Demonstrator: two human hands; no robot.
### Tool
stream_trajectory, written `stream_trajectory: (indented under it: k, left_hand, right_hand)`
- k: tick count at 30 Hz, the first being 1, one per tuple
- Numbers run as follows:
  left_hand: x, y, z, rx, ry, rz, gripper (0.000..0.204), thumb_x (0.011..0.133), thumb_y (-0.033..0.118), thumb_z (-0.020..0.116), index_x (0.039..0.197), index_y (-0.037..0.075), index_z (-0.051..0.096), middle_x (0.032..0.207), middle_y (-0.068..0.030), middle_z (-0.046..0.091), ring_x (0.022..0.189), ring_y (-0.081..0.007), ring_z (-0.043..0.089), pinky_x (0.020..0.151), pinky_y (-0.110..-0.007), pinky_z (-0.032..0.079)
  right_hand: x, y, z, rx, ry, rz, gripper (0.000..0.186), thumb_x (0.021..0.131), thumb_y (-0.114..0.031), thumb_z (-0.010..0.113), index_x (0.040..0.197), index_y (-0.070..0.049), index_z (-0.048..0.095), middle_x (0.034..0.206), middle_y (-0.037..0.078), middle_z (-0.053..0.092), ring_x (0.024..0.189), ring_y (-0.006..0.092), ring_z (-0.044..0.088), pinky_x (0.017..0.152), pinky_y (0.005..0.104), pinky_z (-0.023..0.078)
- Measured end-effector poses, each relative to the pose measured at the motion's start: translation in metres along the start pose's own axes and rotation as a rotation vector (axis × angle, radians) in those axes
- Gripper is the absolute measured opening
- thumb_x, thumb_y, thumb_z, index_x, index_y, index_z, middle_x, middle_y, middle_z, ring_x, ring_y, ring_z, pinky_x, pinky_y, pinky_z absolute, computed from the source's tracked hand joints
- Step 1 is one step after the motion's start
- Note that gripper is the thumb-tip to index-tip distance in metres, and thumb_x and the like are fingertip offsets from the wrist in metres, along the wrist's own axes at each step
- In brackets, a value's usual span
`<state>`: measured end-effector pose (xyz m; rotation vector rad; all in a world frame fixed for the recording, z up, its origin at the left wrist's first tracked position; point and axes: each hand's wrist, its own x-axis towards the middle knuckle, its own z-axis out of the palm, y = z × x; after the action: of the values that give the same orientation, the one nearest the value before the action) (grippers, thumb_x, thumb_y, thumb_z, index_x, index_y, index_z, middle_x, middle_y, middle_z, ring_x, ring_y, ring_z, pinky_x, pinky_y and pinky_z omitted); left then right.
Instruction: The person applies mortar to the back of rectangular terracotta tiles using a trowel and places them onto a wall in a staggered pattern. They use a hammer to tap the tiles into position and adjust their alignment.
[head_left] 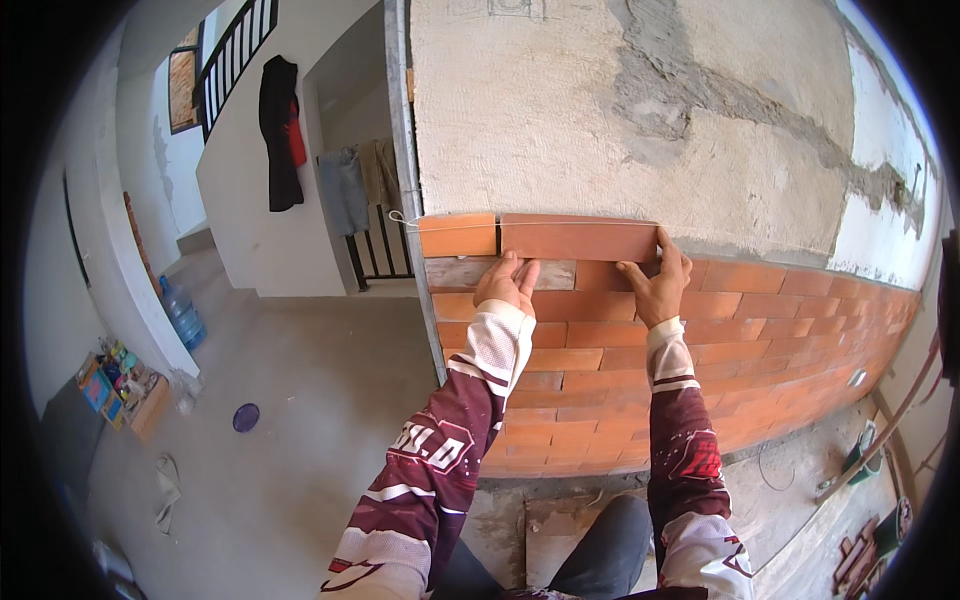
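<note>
Both hands hold a long reddish brick tile (578, 237) against the wall along its top row. My left hand (507, 287) has its fingertips at the lower left part of the tile. My right hand (658, 280) grips the right end, fingers curled round it. An orange tile (457, 237) sits left of it, with a narrow gap between them. A white string (748, 240) runs horizontally across the upper row. Below lie several rows of brick tiles (720, 330), one pale and whitish. Above is rough plaster (510, 110) with grey patches.
Left are a metal corner edge (404, 120), stair railing (230, 70), hanging clothes (282, 140), a water bottle (183, 312), a box of items (130, 390) and a purple lid (247, 417). At right stand wooden poles (890, 430), buckets (860, 457) and loose tiles (855, 555).
</note>
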<state>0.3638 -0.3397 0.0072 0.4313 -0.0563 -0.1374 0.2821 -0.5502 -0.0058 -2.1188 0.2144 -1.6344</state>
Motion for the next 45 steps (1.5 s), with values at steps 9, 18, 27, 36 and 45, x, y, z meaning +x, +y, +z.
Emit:
stream_trajectory:
  k: [9,18,27,36,45]
  left_hand:
    - [0.017,-0.005,-0.01,0.001,0.023,0.052,0.027,0.092,0.008,0.066,0.112,-0.008,0.057,0.104,-0.0163,0.063,0.093,-0.0275,0.066,0.085,-0.036,0.061]
    - [0.013,0.002,-0.008,0.136,-0.006,0.011,0.03,0.094,0.011,0.065,0.116,-0.007,0.055,0.11,-0.016,0.06,0.1,-0.0286,0.065,0.089,-0.033,0.06]
    - [0.016,0.004,-0.011,0.157,-0.026,0.015,0.035,0.093,0.012,0.067,0.117,-0.008,0.052,0.112,-0.0178,0.058,0.1,-0.0294,0.065,0.09,-0.034,0.059]
    - [0.018,0.002,-0.012,0.184,-0.044,0.051,0.035,0.091,0.011,0.069,0.113,-0.009,0.052,0.111,-0.0186,0.059,0.097,-0.0304,0.066,0.089,-0.035,0.059]
    - [0.019,0.002,-0.012,0.191,0.008,0.122,0.026,0.09,0.007,0.068,0.101,-0.013,0.056,0.102,-0.022,0.063,0.086,-0.0305,0.07,0.078,-0.036,0.063]
  right_hand:
    - [0.005,-0.007,0.009,0.003,0.017,0.086,0.078,0.071,-0.033,0.085,0.14,-0.017,0.051,0.124,0.004,0.058,0.12,0.0288,0.041,0.105,0.0493,0.024]
    - [0.002,0.001,0.014,0.051,0.057,0.11,0.066,0.072,-0.027,0.082,0.132,-0.012,0.056,0.124,0.005,0.06,0.122,0.0283,0.041,0.107,0.0465,0.025]
    - [0.001,0.005,0.013,0.078,0.055,0.07,0.059,0.075,-0.028,0.083,0.126,-0.01,0.059,0.119,0.007,0.063,0.12,0.0277,0.044,0.105,0.0448,0.029]
    - [0.007,0.004,0.016,0.134,0.119,0.162,0.053,0.076,-0.033,0.084,0.119,-0.008,0.065,0.108,0.011,0.065,0.109,0.0262,0.053,0.096,0.0395,0.042]
    - [0.006,-0.001,0.015,0.104,0.103,0.169,0.053,0.076,-0.034,0.083,0.118,-0.008,0.065,0.112,0.012,0.063,0.114,0.0271,0.051,0.099,0.0418,0.04]
